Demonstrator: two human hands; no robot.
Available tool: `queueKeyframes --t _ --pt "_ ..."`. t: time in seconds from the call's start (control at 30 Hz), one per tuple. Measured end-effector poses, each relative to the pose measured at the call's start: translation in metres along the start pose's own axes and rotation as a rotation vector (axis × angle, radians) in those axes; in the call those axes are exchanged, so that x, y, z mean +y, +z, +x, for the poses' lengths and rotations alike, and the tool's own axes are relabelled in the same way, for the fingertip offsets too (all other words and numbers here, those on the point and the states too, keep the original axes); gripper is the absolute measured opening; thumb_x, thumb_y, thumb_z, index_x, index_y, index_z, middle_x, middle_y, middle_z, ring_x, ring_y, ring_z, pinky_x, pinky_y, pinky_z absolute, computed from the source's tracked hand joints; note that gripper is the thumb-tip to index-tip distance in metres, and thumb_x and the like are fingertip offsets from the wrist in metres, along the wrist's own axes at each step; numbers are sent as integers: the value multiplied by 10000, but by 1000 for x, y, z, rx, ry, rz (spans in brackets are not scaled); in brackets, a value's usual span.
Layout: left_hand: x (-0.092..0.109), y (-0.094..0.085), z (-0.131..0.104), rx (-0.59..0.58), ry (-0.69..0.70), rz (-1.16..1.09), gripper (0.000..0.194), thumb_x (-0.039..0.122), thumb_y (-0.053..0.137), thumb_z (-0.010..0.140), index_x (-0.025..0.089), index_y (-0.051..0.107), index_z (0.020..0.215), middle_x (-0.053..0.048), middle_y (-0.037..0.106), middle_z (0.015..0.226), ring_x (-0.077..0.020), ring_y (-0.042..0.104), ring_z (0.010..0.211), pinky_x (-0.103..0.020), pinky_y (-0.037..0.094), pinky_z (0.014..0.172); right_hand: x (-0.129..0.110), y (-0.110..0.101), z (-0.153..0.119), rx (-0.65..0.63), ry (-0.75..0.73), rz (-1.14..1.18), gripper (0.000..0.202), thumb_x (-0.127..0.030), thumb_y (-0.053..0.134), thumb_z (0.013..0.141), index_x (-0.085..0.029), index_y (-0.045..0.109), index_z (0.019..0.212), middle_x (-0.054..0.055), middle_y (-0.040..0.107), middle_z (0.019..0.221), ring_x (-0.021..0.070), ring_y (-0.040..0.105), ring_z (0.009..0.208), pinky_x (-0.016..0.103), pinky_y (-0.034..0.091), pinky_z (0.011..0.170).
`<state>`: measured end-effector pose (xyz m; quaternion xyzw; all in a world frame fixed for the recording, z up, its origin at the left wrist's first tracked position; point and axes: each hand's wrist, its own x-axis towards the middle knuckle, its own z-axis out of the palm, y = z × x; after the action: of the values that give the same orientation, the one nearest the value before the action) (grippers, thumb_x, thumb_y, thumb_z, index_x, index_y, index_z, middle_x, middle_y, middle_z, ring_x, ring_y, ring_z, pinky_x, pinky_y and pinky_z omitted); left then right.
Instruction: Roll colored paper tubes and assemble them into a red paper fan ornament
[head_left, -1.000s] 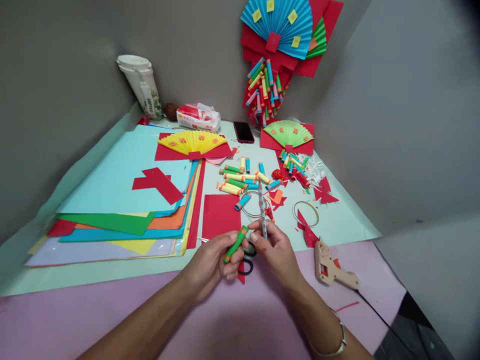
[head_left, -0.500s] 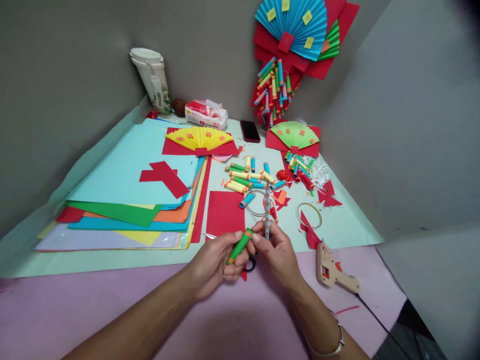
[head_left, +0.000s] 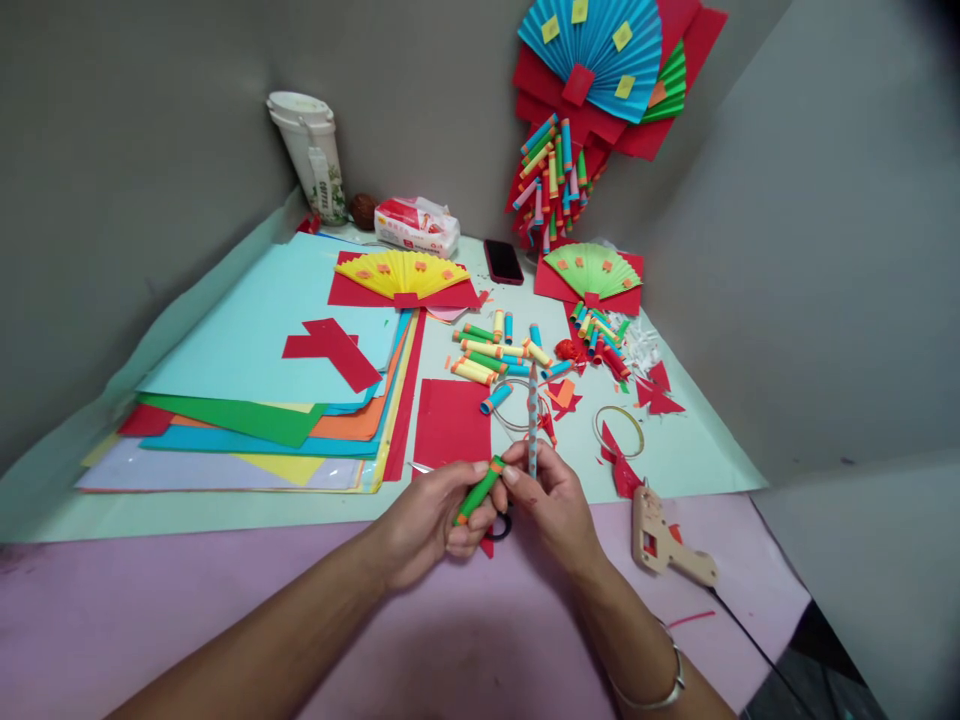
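A green paper tube (head_left: 478, 492) with orange bands at its ends is gripped in my left hand (head_left: 431, 520), thumb on top and fingers curled beneath. My right hand (head_left: 547, 495) is closed around a dotted pencil (head_left: 533, 415) that stands upright between its fingers. The thumb and fingertips of that hand also touch the tube's upper end. Scissors lie under my left hand, mostly hidden, with a black handle loop (head_left: 502, 526) showing. Beyond my hands a red paper sheet (head_left: 452, 415) lies near several banded paper tubes (head_left: 480, 350).
Stacked coloured paper (head_left: 247, 350) lies at left. A glue gun (head_left: 664, 535) with a cord is at right, by a tape ring (head_left: 634, 430) and red scraps. Behind are a yellow fan (head_left: 405, 272), a green fan (head_left: 592, 268), a phone (head_left: 503, 262) and a cup (head_left: 311, 160).
The view has shifted slightly. Both hands keep nearly the same pose at the green tube, and the pencil stays upright in my right hand.
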<state>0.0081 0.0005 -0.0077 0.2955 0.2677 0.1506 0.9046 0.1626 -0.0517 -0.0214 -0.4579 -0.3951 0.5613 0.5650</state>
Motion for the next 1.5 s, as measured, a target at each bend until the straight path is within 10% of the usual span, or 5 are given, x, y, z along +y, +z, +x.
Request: queueKeyframes --t 0.57,0.83,1.5 --pt "2 2 -1 35 46 120 337 365 396 921 148 585 746 45 385 568 -77 207 445 -242 164 458 -1 -3 -1 47 0 -74 202 -357 677 845 -223 570 951 -31 599 674 135 523 605 271 392 600" --pt "1 5 -5 258 323 512 310 413 501 918 158 635 803 27 440 620 -124 358 580 -242 280 537 -15 -13 -3 237 -89 111 192 -364 651 850 -208 560 783 -35 479 656 88 348 509 237 250 480" --pt "-1 10 -4 453 421 1185 147 286 555 865 221 585 737 -6 567 705 -191 488 646 -285 266 606 -24 -11 -3 91 109 -320 151 -333 610 841 -192 630 790 -40 483 639 114 378 588 251 311 581"
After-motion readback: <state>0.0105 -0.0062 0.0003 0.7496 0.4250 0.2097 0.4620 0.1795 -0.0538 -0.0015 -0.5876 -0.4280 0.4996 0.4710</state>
